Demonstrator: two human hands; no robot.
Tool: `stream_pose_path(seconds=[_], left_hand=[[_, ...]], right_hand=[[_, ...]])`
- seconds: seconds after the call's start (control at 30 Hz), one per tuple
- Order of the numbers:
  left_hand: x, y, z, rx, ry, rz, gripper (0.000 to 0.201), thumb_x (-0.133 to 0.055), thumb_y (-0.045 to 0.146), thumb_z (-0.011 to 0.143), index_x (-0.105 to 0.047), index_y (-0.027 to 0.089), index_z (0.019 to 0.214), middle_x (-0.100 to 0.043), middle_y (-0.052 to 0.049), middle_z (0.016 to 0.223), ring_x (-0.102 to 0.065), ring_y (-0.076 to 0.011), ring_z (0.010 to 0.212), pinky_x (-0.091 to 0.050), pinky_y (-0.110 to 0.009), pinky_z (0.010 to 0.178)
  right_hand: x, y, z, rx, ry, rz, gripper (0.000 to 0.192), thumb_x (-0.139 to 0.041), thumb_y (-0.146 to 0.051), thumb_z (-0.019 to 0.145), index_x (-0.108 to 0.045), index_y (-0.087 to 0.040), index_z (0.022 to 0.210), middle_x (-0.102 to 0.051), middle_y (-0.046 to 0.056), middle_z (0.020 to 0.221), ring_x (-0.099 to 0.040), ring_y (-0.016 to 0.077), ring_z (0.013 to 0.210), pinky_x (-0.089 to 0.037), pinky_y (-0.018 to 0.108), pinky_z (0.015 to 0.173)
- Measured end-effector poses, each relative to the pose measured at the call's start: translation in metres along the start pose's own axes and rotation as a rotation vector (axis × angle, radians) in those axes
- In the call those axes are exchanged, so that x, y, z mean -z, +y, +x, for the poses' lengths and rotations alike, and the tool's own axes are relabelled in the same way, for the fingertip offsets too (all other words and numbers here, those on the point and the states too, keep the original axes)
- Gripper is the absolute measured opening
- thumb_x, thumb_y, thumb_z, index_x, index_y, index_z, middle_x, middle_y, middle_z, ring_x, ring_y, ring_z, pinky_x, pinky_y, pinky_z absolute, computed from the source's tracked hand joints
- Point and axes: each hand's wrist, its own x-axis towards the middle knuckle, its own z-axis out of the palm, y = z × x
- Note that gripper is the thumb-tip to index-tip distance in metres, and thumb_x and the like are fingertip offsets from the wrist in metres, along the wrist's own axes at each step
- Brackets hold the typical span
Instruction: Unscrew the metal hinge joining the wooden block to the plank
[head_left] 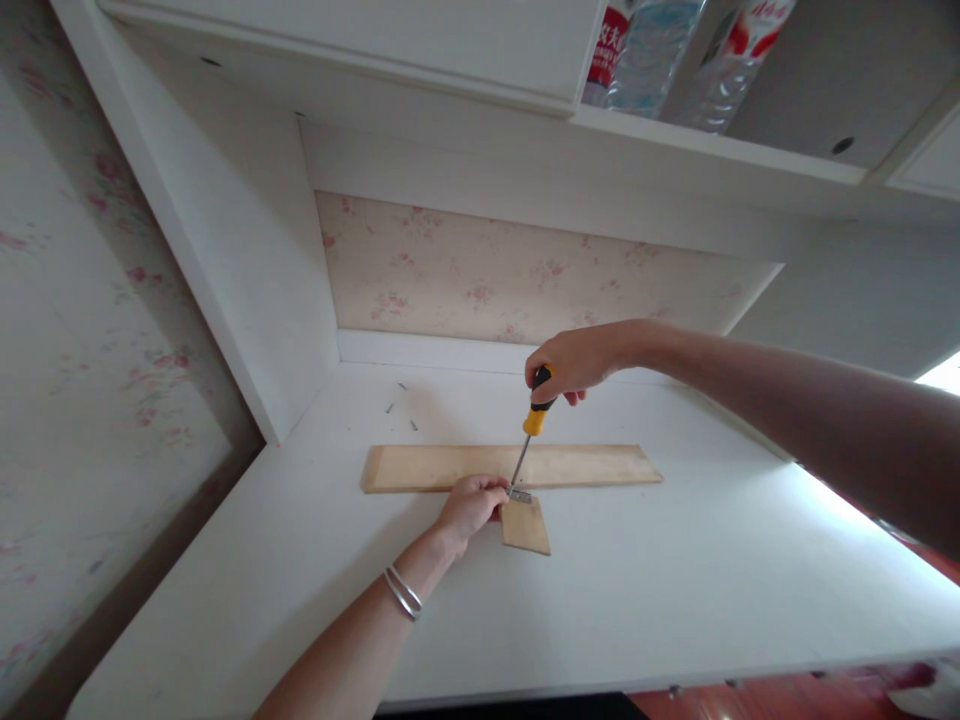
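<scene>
- my right hand (571, 362) is wrapped tight round the screwdriver (534, 420) handle, tip down on the metal bracket (519, 494)
- left hand (471, 506) pinches that bracket where the small wood piece (526, 525) meets the long wooden strip (510, 466)

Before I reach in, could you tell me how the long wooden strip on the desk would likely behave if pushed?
The long wooden strip looks flat and thin, so it is probably stiff, light, and unlikely to roll. Lying on the smooth white desk, it would likely slide easily. The left hand steadies only the joint by the small wooden piece.
</scene>
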Motion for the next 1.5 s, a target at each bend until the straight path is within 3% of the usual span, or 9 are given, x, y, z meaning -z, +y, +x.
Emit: stream_pose_path(seconds=[0.1, 0.2, 0.3, 0.4, 0.5, 0.63, 0.87, 1.23, 1.5], left_hand=[[0.000, 0.001, -0.001, -0.009, -0.001, 0.008, 0.022, -0.059, 0.015, 0.065, -0.067, 0.013, 0.085, -0.068, -0.007, 0.085, -0.062, -0.0188, 0.081, -0.051, -0.029, 0.071], [0.001, -0.001, 0.000, -0.020, -0.006, 0.019, 0.021, -0.059, 0.016, 0.065, -0.067, 0.013, 0.084, -0.068, -0.007, 0.085, -0.062, -0.0192, 0.081, -0.051, -0.029, 0.071], [0.001, -0.003, 0.001, -0.019, -0.007, 0.014, 0.021, -0.059, 0.016, 0.065, -0.067, 0.013, 0.084, -0.068, -0.007, 0.085, -0.063, -0.0197, 0.082, -0.051, -0.029, 0.071], [0.001, -0.003, 0.002, -0.016, -0.005, 0.009, 0.022, -0.059, 0.016, 0.064, -0.067, 0.013, 0.084, -0.068, -0.007, 0.085, -0.062, -0.0198, 0.082, -0.051, -0.029, 0.070], [0.000, -0.002, 0.002, -0.017, -0.006, 0.008, 0.022, -0.058, 0.016, 0.064, -0.067, 0.013, 0.084, -0.068, -0.007, 0.084, -0.062, -0.0192, 0.080, -0.051, -0.029, 0.069], [0.000, -0.001, 0.001, -0.020, 0.008, 0.019, 0.026, -0.058, 0.016, 0.064, -0.068, 0.013, 0.088, -0.068, -0.007, 0.086, -0.061, -0.0188, 0.080, -0.050, -0.028, 0.068], [0.000, -0.005, 0.003, -0.068, -0.022, 0.080, 0.024, -0.056, 0.019, 0.069, -0.072, 0.015, 0.085, -0.070, -0.006, 0.088, -0.061, -0.0185, 0.083, -0.048, -0.025, 0.070], [-0.005, -0.002, -0.002, -0.177, -0.001, 0.136, 0.023, -0.064, 0.030, 0.072, -0.070, 0.016, 0.089, -0.068, -0.007, 0.087, -0.061, -0.0186, 0.081, -0.050, -0.026, 0.068], [-0.003, -0.012, 0.005, -0.115, 0.064, 0.069, 0.027, -0.065, 0.024, 0.070, -0.069, 0.015, 0.096, -0.068, -0.009, 0.094, -0.062, -0.0200, 0.086, -0.051, -0.030, 0.073]], right_hand=[[0.000, -0.001, -0.002, 0.052, 0.008, -0.027, 0.034, -0.060, -0.043, 0.071, -0.062, -0.022, 0.097, -0.067, 0.003, 0.080, -0.061, 0.0174, 0.070, -0.038, 0.026, 0.057], [-0.002, -0.001, -0.003, 0.098, 0.010, 0.005, 0.050, -0.067, -0.044, 0.065, -0.057, -0.023, 0.109, -0.067, 0.004, 0.089, -0.060, 0.0175, 0.074, -0.039, 0.026, 0.059], [-0.004, -0.001, -0.002, -0.038, -0.019, 0.044, 0.060, -0.054, -0.061, 0.073, -0.054, -0.020, 0.116, -0.067, 0.005, 0.076, -0.060, 0.0172, 0.064, -0.039, 0.028, 0.059], [-0.003, -0.003, -0.003, -0.058, -0.016, -0.011, 0.049, -0.045, -0.058, 0.079, -0.064, -0.017, 0.099, -0.066, 0.006, 0.069, -0.060, 0.0168, 0.062, -0.037, 0.028, 0.058], [0.000, -0.006, -0.006, 0.047, 0.035, -0.083, 0.039, -0.059, -0.040, 0.071, -0.066, -0.019, 0.103, -0.068, 0.006, 0.087, -0.061, 0.0176, 0.074, -0.037, 0.026, 0.060], [0.001, -0.006, -0.008, 0.054, 0.112, -0.181, 0.059, -0.068, -0.031, 0.059, -0.062, -0.019, 0.117, -0.065, 0.007, 0.107, -0.059, 0.0213, 0.089, -0.038, 0.027, 0.065], [-0.005, 0.007, -0.001, -0.045, 0.039, -0.074, 0.045, -0.059, -0.059, 0.067, -0.069, -0.020, 0.089, -0.068, 0.004, 0.077, -0.059, 0.0166, 0.068, -0.033, 0.027, 0.057], [0.000, 0.004, -0.010, -0.010, 0.045, -0.010, 0.039, -0.064, -0.054, 0.064, -0.069, -0.022, 0.084, -0.067, 0.001, 0.073, -0.059, 0.0155, 0.065, -0.033, 0.027, 0.058], [-0.002, 0.002, -0.012, 0.007, 0.069, -0.031, 0.036, -0.064, -0.051, 0.065, -0.068, -0.021, 0.085, -0.066, 0.001, 0.070, -0.058, 0.0147, 0.064, -0.031, 0.027, 0.057]])
